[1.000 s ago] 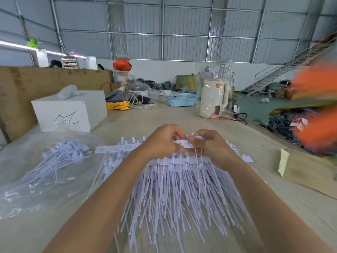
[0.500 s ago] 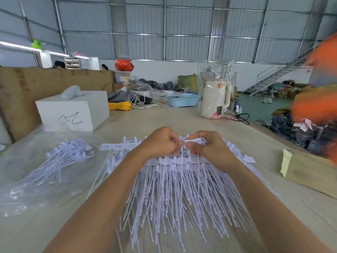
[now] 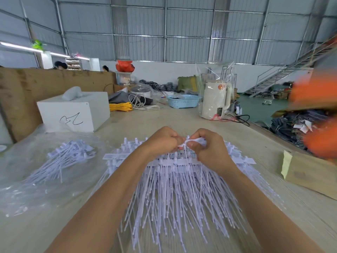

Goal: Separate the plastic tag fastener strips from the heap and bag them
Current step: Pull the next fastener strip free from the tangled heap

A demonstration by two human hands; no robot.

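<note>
Your left hand and right hand pinch one white fastener strip at mid-frame above the heap, clear bag at left.

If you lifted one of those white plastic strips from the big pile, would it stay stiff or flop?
Probably floppy: the strip pinched between both hands trails a thin, drooping tail. Likely very light and snag-prone, since the heap lies tangled.

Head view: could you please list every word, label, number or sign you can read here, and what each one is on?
No legible text.
White box: a black hand-drawn scribble, not readable as letters.
White kettle: an orange round sticker, too blurred to read.
Tags on the dark garment pile: too small to read.
</note>
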